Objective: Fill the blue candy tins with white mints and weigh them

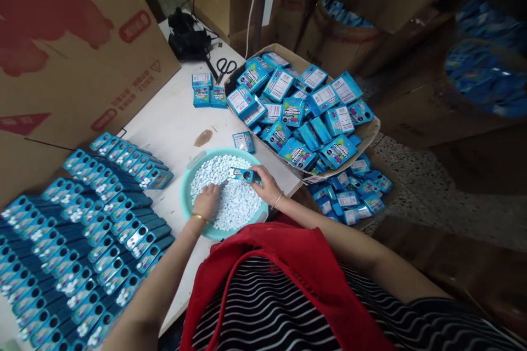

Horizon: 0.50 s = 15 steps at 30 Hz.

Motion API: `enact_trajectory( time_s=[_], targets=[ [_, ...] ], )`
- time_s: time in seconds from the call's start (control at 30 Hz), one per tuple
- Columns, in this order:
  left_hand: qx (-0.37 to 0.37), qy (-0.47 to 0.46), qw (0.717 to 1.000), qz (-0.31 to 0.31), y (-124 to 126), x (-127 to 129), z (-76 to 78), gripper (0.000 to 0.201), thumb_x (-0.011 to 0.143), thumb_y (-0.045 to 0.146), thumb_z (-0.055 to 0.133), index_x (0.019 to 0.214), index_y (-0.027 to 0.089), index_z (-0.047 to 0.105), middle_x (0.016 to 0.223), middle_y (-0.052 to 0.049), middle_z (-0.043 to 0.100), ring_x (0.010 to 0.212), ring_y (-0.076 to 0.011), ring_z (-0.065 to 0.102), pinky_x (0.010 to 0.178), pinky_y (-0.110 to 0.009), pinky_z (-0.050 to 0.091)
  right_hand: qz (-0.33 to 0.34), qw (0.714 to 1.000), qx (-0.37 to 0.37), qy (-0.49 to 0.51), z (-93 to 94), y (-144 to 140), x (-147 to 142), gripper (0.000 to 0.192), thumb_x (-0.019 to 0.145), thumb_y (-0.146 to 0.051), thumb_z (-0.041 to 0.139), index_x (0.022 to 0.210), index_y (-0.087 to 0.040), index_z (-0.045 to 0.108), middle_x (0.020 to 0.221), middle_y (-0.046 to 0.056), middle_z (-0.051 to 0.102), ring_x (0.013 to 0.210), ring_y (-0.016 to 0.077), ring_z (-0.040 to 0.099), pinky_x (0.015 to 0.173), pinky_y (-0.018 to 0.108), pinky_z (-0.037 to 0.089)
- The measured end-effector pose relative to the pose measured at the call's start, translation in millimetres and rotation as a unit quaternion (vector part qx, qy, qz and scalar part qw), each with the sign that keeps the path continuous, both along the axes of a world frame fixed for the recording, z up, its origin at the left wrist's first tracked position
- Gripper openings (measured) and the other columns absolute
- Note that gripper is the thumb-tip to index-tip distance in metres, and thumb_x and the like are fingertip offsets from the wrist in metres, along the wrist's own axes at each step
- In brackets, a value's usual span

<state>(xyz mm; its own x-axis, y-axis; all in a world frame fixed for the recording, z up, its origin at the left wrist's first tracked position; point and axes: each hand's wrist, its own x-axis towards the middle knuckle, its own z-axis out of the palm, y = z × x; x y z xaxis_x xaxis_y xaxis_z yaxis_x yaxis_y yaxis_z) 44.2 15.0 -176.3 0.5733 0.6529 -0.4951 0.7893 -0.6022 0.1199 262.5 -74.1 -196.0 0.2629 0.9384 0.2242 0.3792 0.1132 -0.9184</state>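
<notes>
A turquoise plastic basin (187,186) full of small white candies (236,211) stands on the table in front of me. Over the candies, my right hand (265,186) grips a small blue candy box (241,174), its end with a dark round hole towards the fingers. White candies show at the other end of that box. My left hand (207,202) is low in the basin against the candies, fingers drawn together. A thin greyish edge sticks out from its fingertips towards the box; I cannot make out what it is.
Rows of blue boxes (102,230) stand at the left. A carton (373,134) heaped with blue boxes is at the right, with more boxes (349,194) below. Scissors (224,68) and a black device (185,35) lie behind. A large cardboard box (82,38) walls the left.
</notes>
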Motion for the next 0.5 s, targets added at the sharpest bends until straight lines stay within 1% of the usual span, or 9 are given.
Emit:
enact_trajectory(
  time_s=[0.03,0.1,0.17,0.27,0.33,0.4,0.43,0.5],
  targets=[
    [-0.014,-0.015,1.0,-0.008,-7,4,-10.6,0.034,0.085,0.006,0.035,0.11,0.017,0.055,0.112,-0.012,0.056,0.107,-0.0226,0.051,0.087,-0.035,0.047,-0.006,1.0,-0.004,0.005,1.1,1,0,0.026,0.083,-0.021,0.057,0.108,-0.021,0.051,0.104,0.009,0.058,0.101,0.0232,0.057,0.09,0.039,0.048],
    [-0.043,-0.049,0.998,-0.018,-20,10,-24.5,0.035,0.083,0.005,0.038,0.112,0.017,0.055,0.113,-0.012,0.056,0.108,-0.0225,0.051,0.09,-0.035,0.046,-0.017,1.0,-0.013,0.012,1.8,2,-1,0.026,0.083,-0.025,0.058,0.108,-0.021,0.051,0.103,0.008,0.059,0.099,0.0228,0.058,0.088,0.038,0.048],
    [-0.072,-0.086,0.993,-0.024,-31,14,-32.2,0.038,0.082,0.005,0.04,0.115,0.016,0.054,0.116,-0.012,0.056,0.108,-0.0219,0.052,0.094,-0.036,0.045,-0.025,0.999,-0.024,0.015,1.0,3,-2,0.025,0.084,-0.028,0.058,0.107,-0.021,0.051,0.103,0.008,0.059,0.099,0.0226,0.058,0.088,0.037,0.048],
    [-0.118,-0.139,0.983,-0.03,-39,14,-37.2,0.043,0.077,0.005,0.043,0.118,0.018,0.052,0.113,-0.009,0.059,0.103,-0.0183,0.055,0.093,-0.032,0.046,-0.031,0.998,-0.046,0.028,-0.8,5,-2,0.028,0.083,-0.034,0.06,0.106,-0.021,0.052,0.102,0.007,0.06,0.098,0.0226,0.058,0.087,0.037,0.047],
    [-0.143,-0.169,0.975,-0.03,-40,12,-35.3,0.045,0.075,0.006,0.044,0.118,0.018,0.051,0.108,-0.006,0.061,0.097,-0.0161,0.057,0.089,-0.03,0.048,-0.034,0.997,-0.061,0.041,-1.4,6,-1,0.03,0.082,-0.036,0.061,0.105,-0.021,0.052,0.102,0.007,0.06,0.097,0.0226,0.058,0.087,0.037,0.047],
    [-0.159,-0.192,0.968,-0.028,-40,7,-26.9,0.042,0.077,0.009,0.044,0.117,0.017,0.05,0.105,-0.006,0.061,0.092,-0.0149,0.058,0.085,-0.029,0.049,-0.036,0.996,-0.07,0.051,-1.5,7,-1,0.031,0.08,-0.036,0.063,0.105,-0.021,0.052,0.101,0.007,0.061,0.096,0.0225,0.058,0.087,0.037,0.047],
    [-0.165,-0.204,0.965,-0.027,-39,4,-19.8,0.039,0.079,0.011,0.044,0.117,0.017,0.05,0.105,-0.006,0.061,0.092,-0.0146,0.058,0.084,-0.029,0.049,-0.036,0.995,-0.072,0.054,-1.5,8,-1,0.031,0.08,-0.036,0.063,0.105,-0.021,0.052,0.101,0.007,0.061,0.095,0.0224,0.058,0.087,0.037,0.047],
    [-0.171,-0.238,0.956,-0.02,-35,-3,-0.6,0.032,0.084,0.017,0.044,0.115,0.017,0.049,0.105,-0.006,0.061,0.091,-0.0143,0.057,0.082,-0.029,0.048,-0.035,0.995,-0.07,0.057,-1.6,8,-1,0.031,0.079,-0.035,0.063,0.104,-0.021,0.052,0.1,0.006,0.061,0.094,0.0224,0.058,0.086,0.036,0.047]
  ],
)
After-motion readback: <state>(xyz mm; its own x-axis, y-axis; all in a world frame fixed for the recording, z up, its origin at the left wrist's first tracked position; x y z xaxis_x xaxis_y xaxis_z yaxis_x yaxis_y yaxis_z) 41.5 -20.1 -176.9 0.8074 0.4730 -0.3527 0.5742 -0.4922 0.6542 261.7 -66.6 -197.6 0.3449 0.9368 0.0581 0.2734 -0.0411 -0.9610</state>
